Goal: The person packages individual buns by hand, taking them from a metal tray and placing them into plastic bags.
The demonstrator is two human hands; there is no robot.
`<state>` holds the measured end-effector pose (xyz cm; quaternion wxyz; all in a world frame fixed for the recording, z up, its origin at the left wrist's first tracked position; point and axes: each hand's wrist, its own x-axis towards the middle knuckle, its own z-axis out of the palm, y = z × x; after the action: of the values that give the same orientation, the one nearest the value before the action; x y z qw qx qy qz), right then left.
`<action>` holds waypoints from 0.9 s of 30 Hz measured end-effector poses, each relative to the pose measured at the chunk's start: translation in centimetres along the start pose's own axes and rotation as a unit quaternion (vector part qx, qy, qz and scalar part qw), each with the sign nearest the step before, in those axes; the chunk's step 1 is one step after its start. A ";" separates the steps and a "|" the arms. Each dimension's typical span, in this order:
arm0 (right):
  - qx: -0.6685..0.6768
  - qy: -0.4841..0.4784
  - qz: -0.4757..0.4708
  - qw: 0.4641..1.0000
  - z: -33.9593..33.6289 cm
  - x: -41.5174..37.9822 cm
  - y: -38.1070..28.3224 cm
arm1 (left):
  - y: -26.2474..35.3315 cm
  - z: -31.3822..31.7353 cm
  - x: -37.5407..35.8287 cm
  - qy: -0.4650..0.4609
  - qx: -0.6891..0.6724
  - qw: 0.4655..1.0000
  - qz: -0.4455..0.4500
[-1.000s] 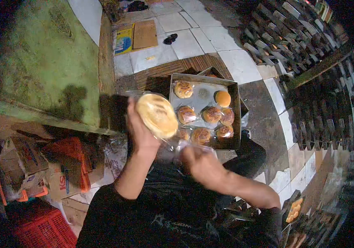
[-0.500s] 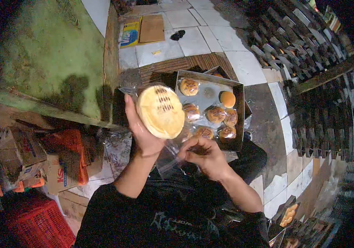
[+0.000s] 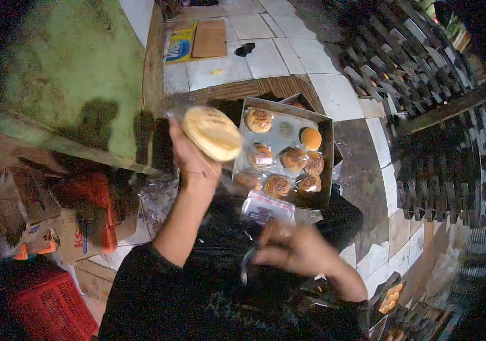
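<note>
My left hand (image 3: pixel 192 156) is wrapped round the underside of a large, flat, pale bun (image 3: pixel 213 135) with rows of dark marks on top. Clear plastic seems to cover the bun. Lower down, my right hand (image 3: pixel 299 253) is smeared by motion, so its fingers cannot be made out. A thin pale strip (image 3: pixel 245 267) shows beside its fingertips. Just above that hand lies a pack of clear plastic bags (image 3: pixel 267 208) with a red line along one edge. Beyond it, a metal tray (image 3: pixel 282 105) holds several wrapped buns (image 3: pixel 278 186) and a plain brown bun (image 3: pixel 311 138).
Dark metal racks or stacked tins (image 3: pixel 424 68) stand to the right. On the left are a green board (image 3: pixel 67 74), cardboard boxes (image 3: pixel 75 236) and a red plastic crate (image 3: pixel 55 301). Flattened cardboard (image 3: pixel 209 40) lies on the tiled floor ahead.
My left hand has tilted the bun and raised it slightly. My right hand has left the plastic near the bun and moved down and right, uncovering the bag pack.
</note>
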<state>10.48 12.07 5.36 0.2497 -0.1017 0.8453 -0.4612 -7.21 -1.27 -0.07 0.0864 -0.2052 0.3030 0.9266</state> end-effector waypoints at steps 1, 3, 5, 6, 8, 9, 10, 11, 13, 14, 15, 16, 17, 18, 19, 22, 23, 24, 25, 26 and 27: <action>-0.062 0.273 -0.077 0.957 -1.1 0.6 0.4 | 0.1 0.3 -2.4 -0.008 -0.020 0.996 -0.084; 0.025 0.342 -0.114 0.932 -1.2 2.5 4.1 | -0.7 -1.6 -7.3 -0.147 -0.021 0.947 -0.286; 0.255 0.366 -0.095 0.890 -1.0 4.2 4.2 | -1.0 -5.5 -12.0 -0.249 0.093 0.765 -0.587; 0.450 0.334 -0.035 0.827 -0.8 4.7 4.1 | 0.0 -4.9 -14.2 -0.366 0.177 0.667 -0.625; 0.440 0.302 0.063 0.843 2.4 5.5 6.9 | 3.5 -4.4 -11.1 -0.782 0.138 0.472 -0.383; 0.395 0.282 0.071 0.871 4.7 6.2 8.2 | 3.0 -9.4 -10.3 -0.703 0.057 0.613 -0.358; 0.303 0.311 0.106 0.894 6.8 7.0 8.1 | 2.0 -13.9 -9.7 -0.601 -0.027 0.733 -0.318; 0.366 0.307 0.132 0.869 9.4 7.8 9.4 | 2.9 -12.3 -9.8 -0.364 0.203 0.889 -0.192; 0.379 0.363 0.171 0.834 13.0 8.6 11.4 | 2.3 -11.6 -9.3 -0.019 0.463 0.885 0.033; 0.433 0.346 0.187 0.811 12.7 8.5 10.6 | 0.6 -13.8 -8.0 0.032 0.522 0.846 0.103; 0.435 0.343 0.187 0.811 12.5 8.7 10.1 | -0.2 -15.9 -7.0 0.001 0.584 0.807 0.088; 0.448 0.354 0.172 0.802 12.1 9.0 9.7 | -0.8 -16.1 -7.1 -0.026 0.611 0.786 0.085; 0.460 0.368 0.158 0.793 11.7 9.0 9.3 | -1.0 -15.7 -7.0 -0.055 0.619 0.781 0.057; 0.460 0.369 0.160 0.792 11.2 8.5 8.9 | -1.4 -15.1 -6.8 -0.084 0.624 0.777 0.029; 0.318 0.369 0.117 0.866 10.3 8.0 8.3 | -1.7 -14.1 -7.0 -0.068 0.641 0.761 0.075; 0.006 0.429 -0.069 0.901 7.1 4.7 2.9 | 0.6 -10.1 -10.1 -0.141 0.512 0.820 0.214; -0.082 0.438 -0.126 0.886 6.4 3.4 1.1 | 2.1 -9.0 -9.9 -0.242 0.522 0.729 0.370; -0.045 0.443 -0.156 0.882 7.3 2.3 1.7 | 2.5 -8.6 -10.0 -0.251 0.505 0.709 0.424; -0.018 0.460 -0.095 0.883 8.2 2.8 3.0 | 2.1 -9.4 -9.1 -0.207 0.546 0.702 0.407; 0.005 0.476 -0.030 0.879 9.3 3.3 4.1 | 1.3 -10.4 -8.2 -0.165 0.582 0.696 0.387; 0.009 0.471 -0.038 0.881 10.0 2.9 4.0 | 0.6 -10.1 -7.6 -0.105 0.577 0.775 0.237</action>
<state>13.36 5.83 -3.37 -0.1943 0.0975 0.8545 -0.4719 2.80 -8.02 -3.81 -0.0025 0.0596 0.8090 0.5848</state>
